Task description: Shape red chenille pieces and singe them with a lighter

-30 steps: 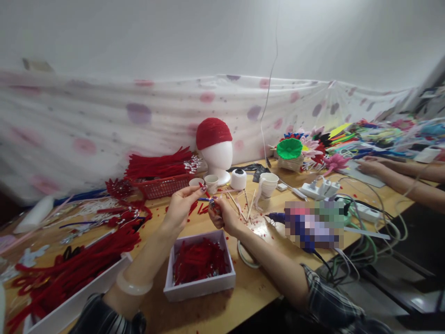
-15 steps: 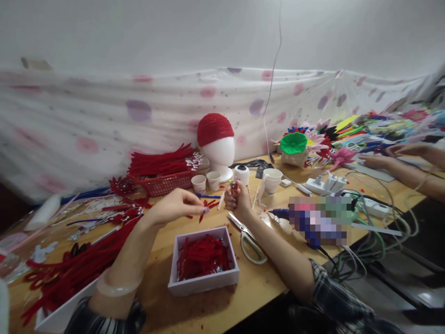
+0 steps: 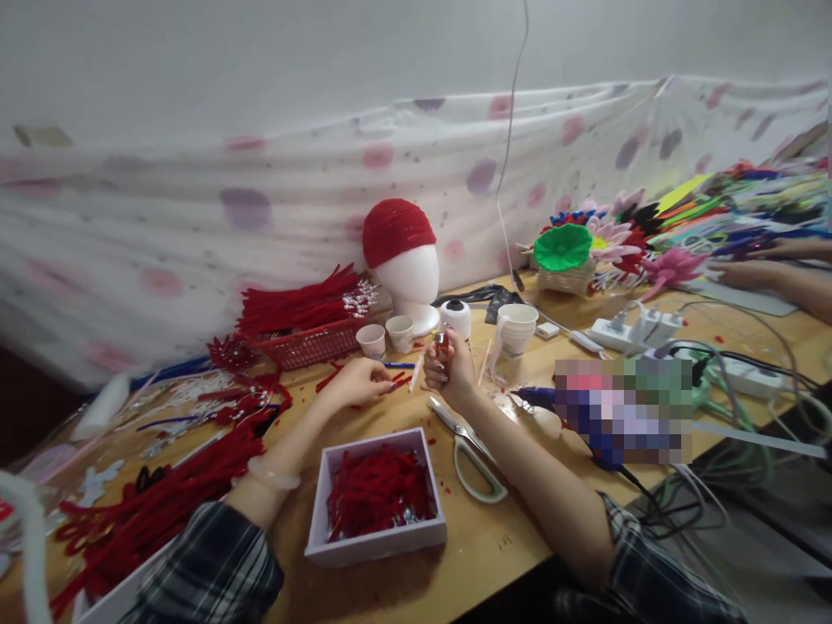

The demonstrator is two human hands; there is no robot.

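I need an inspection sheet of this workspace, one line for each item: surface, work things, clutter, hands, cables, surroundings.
Surface: wooden table, strewn with red scraps.
Work things: small red piece in right hand; red pieces under left fingertips; white box of red bits in front.
Clutter: scissors, paper cups, red basket, foam head with red cap, green flower.
Hands: left hand low on table; right hand raised, closed.
Cables: tangle beside power strip.
Surroundings: spotted cloth behind; another person's hand at right.
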